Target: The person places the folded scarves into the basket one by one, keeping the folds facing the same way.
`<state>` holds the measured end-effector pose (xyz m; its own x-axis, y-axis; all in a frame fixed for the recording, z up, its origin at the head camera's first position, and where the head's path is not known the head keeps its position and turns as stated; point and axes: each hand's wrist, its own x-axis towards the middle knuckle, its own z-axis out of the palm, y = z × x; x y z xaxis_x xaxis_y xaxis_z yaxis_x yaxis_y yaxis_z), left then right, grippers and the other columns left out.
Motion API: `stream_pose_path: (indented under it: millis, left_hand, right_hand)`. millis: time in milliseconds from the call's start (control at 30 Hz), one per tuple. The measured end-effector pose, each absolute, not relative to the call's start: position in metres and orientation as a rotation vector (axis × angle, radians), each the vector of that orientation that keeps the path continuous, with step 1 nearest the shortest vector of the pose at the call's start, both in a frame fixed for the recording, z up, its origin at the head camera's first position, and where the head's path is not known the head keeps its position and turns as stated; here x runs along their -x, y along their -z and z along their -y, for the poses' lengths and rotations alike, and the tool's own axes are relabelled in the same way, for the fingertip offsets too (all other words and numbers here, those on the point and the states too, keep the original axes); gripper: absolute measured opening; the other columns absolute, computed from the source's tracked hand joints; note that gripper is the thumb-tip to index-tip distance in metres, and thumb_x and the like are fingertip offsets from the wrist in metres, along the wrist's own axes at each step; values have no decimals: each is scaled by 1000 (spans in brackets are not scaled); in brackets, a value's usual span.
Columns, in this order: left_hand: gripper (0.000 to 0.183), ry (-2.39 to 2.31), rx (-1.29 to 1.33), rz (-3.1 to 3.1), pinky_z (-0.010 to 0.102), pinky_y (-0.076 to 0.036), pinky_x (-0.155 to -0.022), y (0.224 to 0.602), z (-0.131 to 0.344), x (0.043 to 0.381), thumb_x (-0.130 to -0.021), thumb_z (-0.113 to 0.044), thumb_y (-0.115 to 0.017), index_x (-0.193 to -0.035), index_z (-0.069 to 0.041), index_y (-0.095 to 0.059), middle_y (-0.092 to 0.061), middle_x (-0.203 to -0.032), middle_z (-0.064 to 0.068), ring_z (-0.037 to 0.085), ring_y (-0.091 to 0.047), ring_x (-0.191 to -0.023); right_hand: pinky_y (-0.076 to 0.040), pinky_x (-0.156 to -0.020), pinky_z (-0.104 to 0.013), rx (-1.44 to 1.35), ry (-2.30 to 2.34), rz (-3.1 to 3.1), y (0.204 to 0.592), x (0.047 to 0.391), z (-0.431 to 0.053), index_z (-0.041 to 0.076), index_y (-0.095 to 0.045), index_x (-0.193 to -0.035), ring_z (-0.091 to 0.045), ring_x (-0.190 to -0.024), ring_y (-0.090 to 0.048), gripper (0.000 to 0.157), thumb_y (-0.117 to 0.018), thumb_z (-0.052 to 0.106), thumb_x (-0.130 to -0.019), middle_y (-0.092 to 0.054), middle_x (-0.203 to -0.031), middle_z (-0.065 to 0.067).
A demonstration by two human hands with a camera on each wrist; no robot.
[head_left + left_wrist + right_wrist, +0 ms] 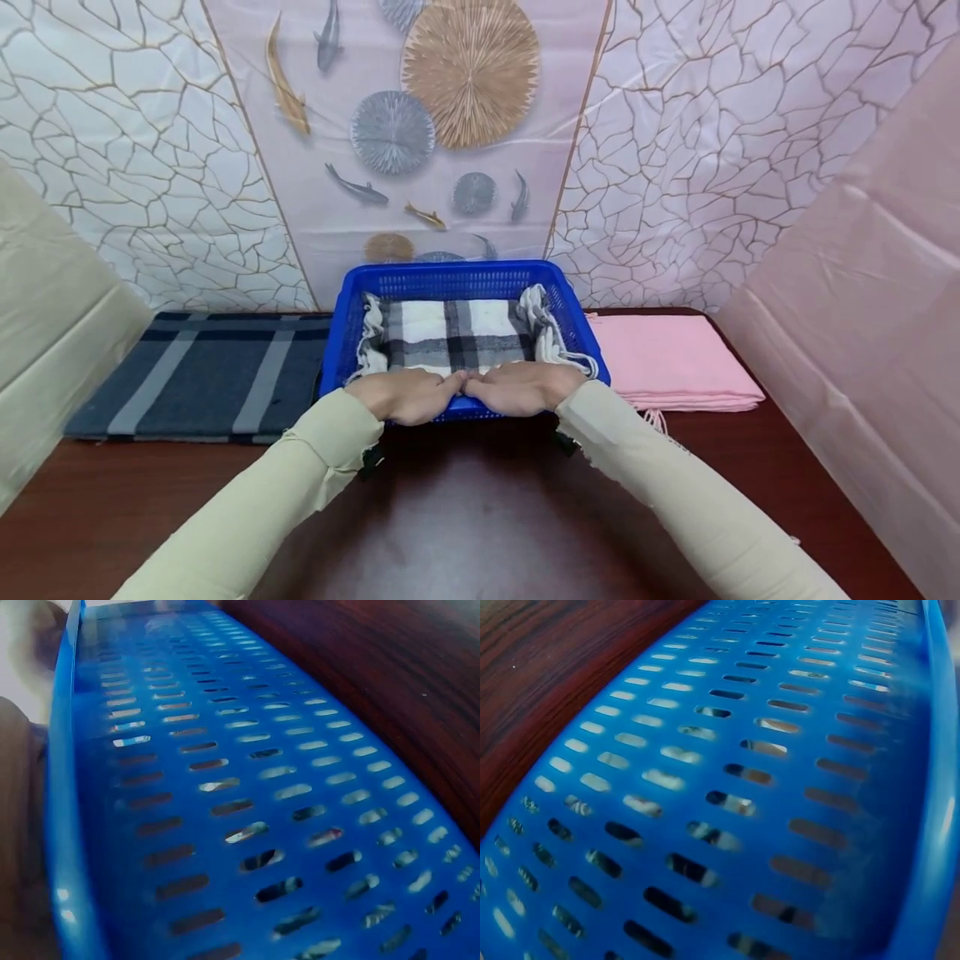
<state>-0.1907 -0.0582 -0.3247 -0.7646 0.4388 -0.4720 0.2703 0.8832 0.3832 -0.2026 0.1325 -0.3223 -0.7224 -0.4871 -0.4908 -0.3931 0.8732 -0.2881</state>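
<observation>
A plaid scarf (420,317) in white, grey and black lies folded in a blue plastic basket (450,268), white fringe bunched at both ends. My left hand (408,396) and right hand (525,387) reach over the near rim, thumbs meeting at the middle, at the scarf's near edge. Their fingers dip inside the basket and are mostly hidden, so I cannot see whether they pinch the cloth. Both wrist views look at the basket's slotted outer wall (105,810); skin tones and bits of cloth show through its slots.
Left of the basket lies a folded dark grey-blue striped cloth (217,375). A folded pink fringed cloth (667,358) is on the right. All stand on a dark reddish-brown table (465,517). Patterned sheeting (675,150) rises behind, with plain sheeting (862,333) at the sides.
</observation>
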Motion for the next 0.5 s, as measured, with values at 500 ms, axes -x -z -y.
stream_pose_path:
  millis: [500]
  left_hand:
    - [54, -500, -782, -2582, 43, -46, -110, 308, 56, 179, -113, -32, -22, -129, -6, -67, -70, -119, 9, 23, -61, -125]
  right_hand:
    - [-49, -104, -39, 952, 427, -2578, 312, 197, -140, 18, -72, -126, -17, -114, -63, 38, -43, 37, -109, -69, -122, 0]
